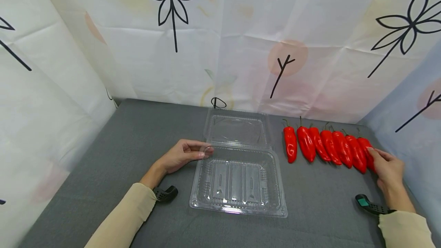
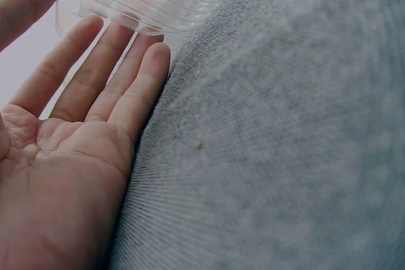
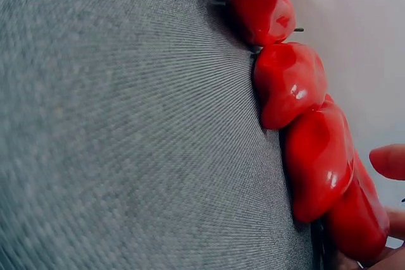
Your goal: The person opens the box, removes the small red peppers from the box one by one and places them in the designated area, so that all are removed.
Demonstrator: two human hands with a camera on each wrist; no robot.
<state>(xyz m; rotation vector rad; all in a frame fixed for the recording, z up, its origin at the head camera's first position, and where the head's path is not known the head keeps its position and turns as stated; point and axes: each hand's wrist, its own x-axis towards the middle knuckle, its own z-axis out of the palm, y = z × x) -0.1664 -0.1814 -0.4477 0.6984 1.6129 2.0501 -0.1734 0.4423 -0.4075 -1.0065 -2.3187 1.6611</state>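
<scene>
A clear plastic clamshell container [image 1: 237, 213] lies with its lid [image 1: 237, 112] folded back towards the wall. My left hand [image 1: 180, 156] holds its left rim near the hinge, and the left wrist view shows the fingers [image 2: 88, 80] stretched along the container's side. Several shiny red peppers [image 1: 304, 144] lie in a row to the right, stems towards the wall. At the right end of the row, my right hand [image 1: 389, 167] grips the last red pepper [image 3: 357, 219] between thumb and fingers. One finger [image 3: 387, 161] stays raised off it. Much of this hand is out of the right wrist view.
Grey cloth [image 1: 165, 217] covers the table. Patterned fabric walls [image 1: 237, 68] stand behind it and on both sides. A black wrist strap [image 1: 165, 193] sits on the left wrist and another strap [image 1: 372, 206] on the right.
</scene>
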